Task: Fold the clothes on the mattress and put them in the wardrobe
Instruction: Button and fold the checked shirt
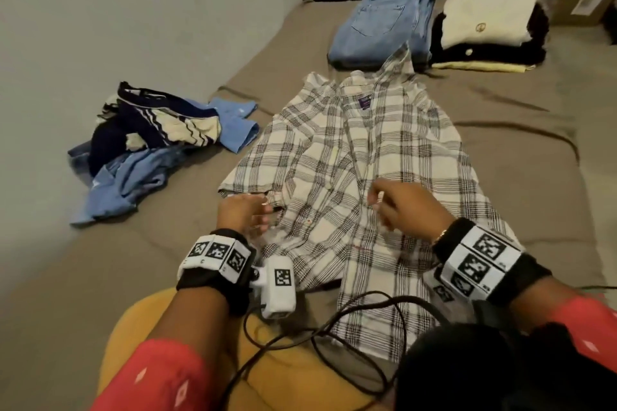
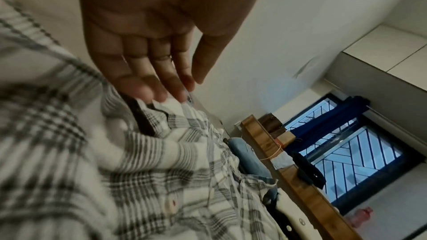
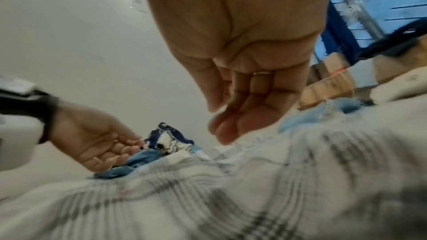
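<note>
Looks like the fold is just starting: plaid shirt (image 1: 364,177) spread flat on the mattress (image 1: 521,157), left hand (image 1: 242,213) by the near sleeve and right hand (image 1: 405,207) over the placket, both with relaxed, empty fingers, so next they'd grab an edge and fold inward.

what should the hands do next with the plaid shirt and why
Probably fold its left side inward. The plaid shirt lies spread flat and unfolded on the mattress; the left hand hovers open by its left edge, the right hand near the placket.
</note>
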Demonstrator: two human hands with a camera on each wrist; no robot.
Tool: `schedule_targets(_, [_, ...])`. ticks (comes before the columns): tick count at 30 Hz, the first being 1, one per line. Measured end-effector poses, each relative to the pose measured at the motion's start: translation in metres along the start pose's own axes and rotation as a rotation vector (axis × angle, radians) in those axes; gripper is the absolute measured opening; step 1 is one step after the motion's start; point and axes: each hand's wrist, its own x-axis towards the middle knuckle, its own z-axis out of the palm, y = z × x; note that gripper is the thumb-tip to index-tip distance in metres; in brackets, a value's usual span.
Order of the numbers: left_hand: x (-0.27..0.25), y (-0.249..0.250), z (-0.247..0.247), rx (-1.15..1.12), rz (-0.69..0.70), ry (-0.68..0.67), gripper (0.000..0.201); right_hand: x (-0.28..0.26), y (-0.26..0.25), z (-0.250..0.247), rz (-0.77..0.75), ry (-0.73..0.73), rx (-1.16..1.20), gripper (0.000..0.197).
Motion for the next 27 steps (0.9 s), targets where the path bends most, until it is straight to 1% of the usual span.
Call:
schedule_targets(2, [-0.01, 0.0, -0.002, 0.171, -0.055, -0.092, 0.018, -0.011, -0.014, 0.018, -0.012, -0.103, 0.087, 0.012])
schedule_targets(3, [-0.013, -0.003, -0.004, 0.273, -0.079, -0.143, 0.017, -0.016, -0.018, 0.027, 0.008, -0.117, 0.075, 0.018])
schedule_targets(4, [-0.014, -0.006, -0.004, 0.353, -0.098, -0.181, 0.016, -0.02, -0.019, 0.036, 0.029, -0.106, 0.029, 0.026])
schedule_targets(5, [-0.014, -0.008, -0.003, 0.421, -0.093, -0.191, 0.015, -0.022, -0.019, 0.043, 0.047, -0.088, -0.054, 0.036])
schedule_targets(7, [-0.01, -0.013, -0.001, 0.581, -0.026, -0.206, 0.014, -0.024, -0.016, 0.056, 0.065, -0.074, -0.255, 0.05])
schedule_targets(8, [-0.009, -0.014, 0.001, 0.647, -0.003, -0.231, 0.016, -0.023, -0.015, 0.06, 0.074, -0.076, -0.326, 0.053])
schedule_targets(10, [-0.006, -0.015, 0.004, 0.767, 0.003, -0.302, 0.02, -0.023, -0.014, 0.064, 0.087, -0.091, -0.378, 0.05])
schedule_targets(12, [-0.003, -0.017, 0.005, 0.902, -0.019, -0.331, 0.024, -0.021, -0.013, 0.065, 0.104, -0.102, -0.371, 0.04])
schedule_targets(13, [-0.001, -0.019, 0.007, 0.976, -0.026, -0.329, 0.021, -0.021, -0.011, 0.063, 0.121, -0.106, -0.347, 0.037])
schedule_targets(14, [-0.001, -0.02, 0.009, 1.04, -0.025, -0.327, 0.014, -0.021, -0.009, 0.059, 0.143, -0.114, -0.307, 0.034])
schedule_targets(15, [0.001, -0.021, 0.012, 1.059, -0.014, -0.327, 0.01, -0.021, -0.007, 0.055, 0.17, -0.115, -0.25, 0.032])
schedule_targets(16, [0.002, -0.021, 0.014, 1.029, -0.01, -0.344, 0.011, -0.022, -0.004, 0.049, 0.2, -0.108, -0.181, 0.03])
schedule_targets(17, [0.002, -0.018, 0.016, 0.934, -0.017, -0.377, 0.01, -0.023, -0.001, 0.043, 0.229, -0.1, -0.104, 0.03])
schedule_targets(18, [-0.001, -0.012, 0.017, 0.776, -0.023, -0.404, 0.007, -0.024, 0.002, 0.036, 0.247, -0.094, -0.031, 0.031])
schedule_targets(20, [-0.012, 0.006, 0.01, 0.328, -0.049, -0.432, 0.005, -0.027, 0.009, 0.023, 0.26, -0.101, 0.089, 0.027])
schedule_targets(21, [-0.019, 0.017, 0.001, 0.088, -0.074, -0.467, 0.009, -0.028, 0.011, 0.019, 0.257, -0.111, 0.143, 0.024])
schedule_targets(22, [-0.026, 0.029, -0.012, -0.117, -0.099, -0.53, 0.021, -0.029, 0.013, 0.017, 0.253, -0.121, 0.197, 0.021])
schedule_targets(23, [-0.032, 0.04, -0.027, -0.264, -0.105, -0.607, 0.034, -0.029, 0.014, 0.016, 0.252, -0.123, 0.257, 0.017])
schedule_targets(24, [-0.039, 0.051, -0.045, -0.34, -0.09, -0.659, 0.045, -0.029, 0.014, 0.017, 0.254, -0.112, 0.317, 0.015])
schedule_targets(25, [-0.044, 0.062, -0.061, -0.349, -0.061, -0.668, 0.051, -0.028, 0.015, 0.02, 0.254, -0.086, 0.376, 0.016])
schedule_targets(26, [-0.049, 0.072, -0.075, -0.315, -0.017, -0.626, 0.051, -0.026, 0.016, 0.024, 0.26, -0.054, 0.431, 0.019])
schedule_targets(27, [-0.051, 0.081, -0.087, -0.243, 0.036, -0.528, 0.046, -0.024, 0.016, 0.028, 0.274, -0.023, 0.486, 0.021])
